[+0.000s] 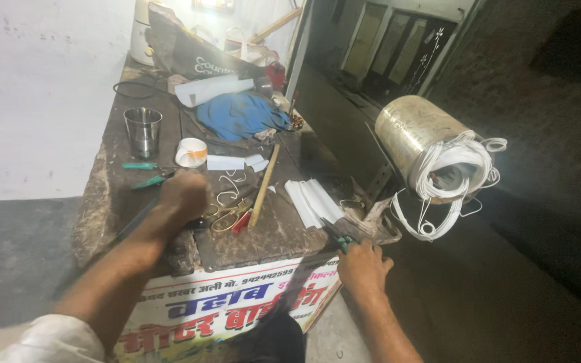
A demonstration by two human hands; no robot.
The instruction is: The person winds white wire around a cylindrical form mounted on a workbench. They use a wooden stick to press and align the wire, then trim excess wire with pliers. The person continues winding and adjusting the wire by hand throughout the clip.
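My left hand rests on the dark worktop with its back toward me and its fingers curled under, so what they hold is hidden. Just right of it lie yellow-handled scissors and a wooden stick. My right hand is at the worktop's front right corner, closed around a green-handled tool that points toward crumpled scraps. Beyond it a shiny metal spool sticks out, with loops of white wire hanging over its end.
A steel cup, a tape roll and green-handled pliers sit at the left. White strips, a blue cloth, a white paper roll and a dark bag lie farther back. A printed banner covers the front.
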